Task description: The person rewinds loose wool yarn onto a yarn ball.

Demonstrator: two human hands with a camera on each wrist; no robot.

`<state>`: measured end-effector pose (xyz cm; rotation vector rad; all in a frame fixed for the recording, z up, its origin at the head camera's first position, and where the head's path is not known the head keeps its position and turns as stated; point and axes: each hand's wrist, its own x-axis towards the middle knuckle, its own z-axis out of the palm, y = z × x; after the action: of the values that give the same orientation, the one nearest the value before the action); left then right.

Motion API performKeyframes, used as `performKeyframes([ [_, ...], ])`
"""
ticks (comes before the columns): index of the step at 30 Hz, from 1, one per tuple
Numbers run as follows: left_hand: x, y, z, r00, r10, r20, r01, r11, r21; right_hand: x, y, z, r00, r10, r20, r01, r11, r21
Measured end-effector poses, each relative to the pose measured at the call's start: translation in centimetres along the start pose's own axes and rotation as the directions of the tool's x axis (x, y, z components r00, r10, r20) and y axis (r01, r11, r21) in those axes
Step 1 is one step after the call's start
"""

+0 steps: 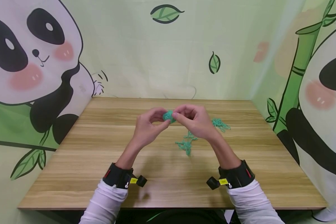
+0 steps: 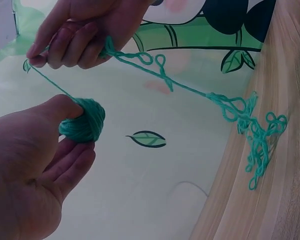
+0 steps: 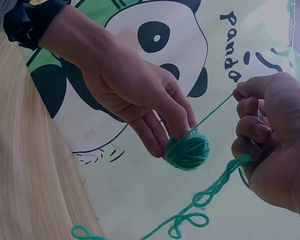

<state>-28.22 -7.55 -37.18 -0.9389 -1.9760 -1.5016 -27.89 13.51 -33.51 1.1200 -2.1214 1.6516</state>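
A small ball of green yarn [image 2: 86, 121] is pinched between the thumb and fingers of my left hand [image 1: 147, 127], held up above the table. From it a taut strand runs to my right hand [image 1: 196, 122], whose thumb and index finger pinch the yarn while the other fingers curl over it. Below the right hand, a looped, tangled length of yarn [image 3: 190, 212] hangs down to the tabletop. There it lies in a loose tangle [image 1: 185, 145], below and between both hands in the head view.
Another clump of green yarn [image 1: 220, 123] lies on the wooden table [image 1: 100, 155], to the right of my right hand. Behind the table stands a pale backdrop [image 1: 123, 53] printed with pandas, bamboo and leaves. A black wrist camera band [image 1: 236, 175] sits on each forearm.
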Motion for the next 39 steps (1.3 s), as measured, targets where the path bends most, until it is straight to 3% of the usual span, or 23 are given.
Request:
performKeyframes([
  [9,-0.1,0.3,0.0,0.992,0.062,0.110,-0.052,0.994,-0.094,0.3,-1.3,0.0,0.994,0.022,-0.107,-0.029,0.997,-0.067],
  [18,-0.4,0.7,0.0,0.985,0.063,0.158,-0.030,0.979,-0.201,0.4,-0.6,-0.1,0.990,0.039,-0.137,-0.052,0.995,-0.089],
  [29,-0.3,1.5,-0.4,0.985,0.033,0.167,0.021,0.951,-0.309,0.3,1.4,0.2,0.991,0.110,-0.081,-0.118,0.989,-0.090],
  [36,-0.2,1.5,-0.5,0.989,0.037,0.145,0.014,0.943,-0.332,0.1,5.1,-0.3,0.991,0.131,-0.023,-0.132,0.989,-0.073],
  [39,-0.1,1.5,-0.6,0.991,0.033,0.133,0.015,0.939,-0.343,0.1,4.0,-0.1,0.991,0.137,-0.004,-0.137,0.986,-0.091],
])
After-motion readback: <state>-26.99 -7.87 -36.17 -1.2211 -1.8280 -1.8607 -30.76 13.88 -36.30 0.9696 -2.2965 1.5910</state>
